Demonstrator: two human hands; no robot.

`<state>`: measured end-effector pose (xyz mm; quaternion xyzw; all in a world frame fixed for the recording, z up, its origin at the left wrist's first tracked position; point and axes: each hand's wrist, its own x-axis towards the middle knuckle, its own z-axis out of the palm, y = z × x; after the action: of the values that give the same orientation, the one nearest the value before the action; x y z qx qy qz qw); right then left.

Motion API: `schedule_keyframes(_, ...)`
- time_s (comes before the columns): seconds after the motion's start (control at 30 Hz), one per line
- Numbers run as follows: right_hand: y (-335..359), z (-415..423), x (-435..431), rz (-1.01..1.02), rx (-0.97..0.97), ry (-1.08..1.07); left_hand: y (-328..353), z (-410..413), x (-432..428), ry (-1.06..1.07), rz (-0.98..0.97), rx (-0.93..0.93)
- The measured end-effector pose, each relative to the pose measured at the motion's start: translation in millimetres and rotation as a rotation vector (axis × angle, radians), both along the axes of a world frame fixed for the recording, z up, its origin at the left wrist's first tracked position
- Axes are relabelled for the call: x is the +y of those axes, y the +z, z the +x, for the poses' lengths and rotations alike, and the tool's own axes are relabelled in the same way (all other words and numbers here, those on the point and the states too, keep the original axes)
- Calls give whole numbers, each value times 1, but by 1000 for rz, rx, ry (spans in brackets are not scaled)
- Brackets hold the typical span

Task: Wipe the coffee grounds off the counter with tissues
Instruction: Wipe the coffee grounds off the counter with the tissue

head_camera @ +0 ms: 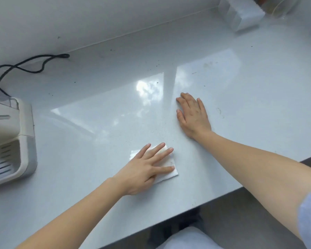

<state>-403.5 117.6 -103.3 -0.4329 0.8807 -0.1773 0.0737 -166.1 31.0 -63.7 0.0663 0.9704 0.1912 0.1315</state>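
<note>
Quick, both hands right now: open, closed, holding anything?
Left hand: open, straight fingers pressing the tissue flat on the counter.
Right hand: open, flat on the counter, holding nothing.

The table [241, 90] was seen to be a smooth, glossy, pale slab, in which window light was mirrored and on which fine dark grit [157, 82] was scattered. The tissue [171, 173] was made of soft, matt white paper, faintly stained. The machine [16, 133] was cased in cream plastic with a dull sheen, and its cord [31, 63] was sheathed in matt black. The box [241, 15] was formed of clear, shiny plastic.
</note>
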Motion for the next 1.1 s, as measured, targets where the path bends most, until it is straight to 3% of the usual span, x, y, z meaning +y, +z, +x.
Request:
schedule_keyframes(0.1, 12, 2, -2, -2, -83, -12, 7, 29, 17, 294, 60, 140)
schedule_keyframes(0.17, 31, 15, -3, -88, -230, -6, 6, 57, 21, 676, 123, 265)
schedule_keyframes(0.2, 40, 28, -3, -152, -245, 99, 3, 75, 18, 883, 97, 301)
schedule_keyframes(0.33, 48, 113, 6, -85, 63, 1068, -22, 146, 11, 1541, -132, 110)
schedule_keyframes(0.37, 42, 130, 8, 1, 117, 1243, -28, 154, 13, 1614, -165, 46)
schedule_keyframes(0.43, 26, 151, 11, 175, 161, 1393, -34, 158, 16, 1652, -202, 9)
schedule_keyframes(0.5, 12, 149, 9, 224, 169, 1341, -36, 155, 14, 1634, -219, 14)
schedule_keyframes(0.67, 2, 109, -19, 213, 142, 701, -42, 159, 12, 1621, -239, 24)
schedule_keyframes(0.77, 3, 115, -12, 214, 102, 522, -44, 160, 11, 1621, -239, 40)
schedule_keyframes(0.9, 5, 172, 20, 197, 60, 474, -44, 159, 11, 1615, -255, 37)
schedule_keyframes(1.1, 10, 293, 42, 186, 31, 589, -38, 158, 10, 1641, -209, 107)
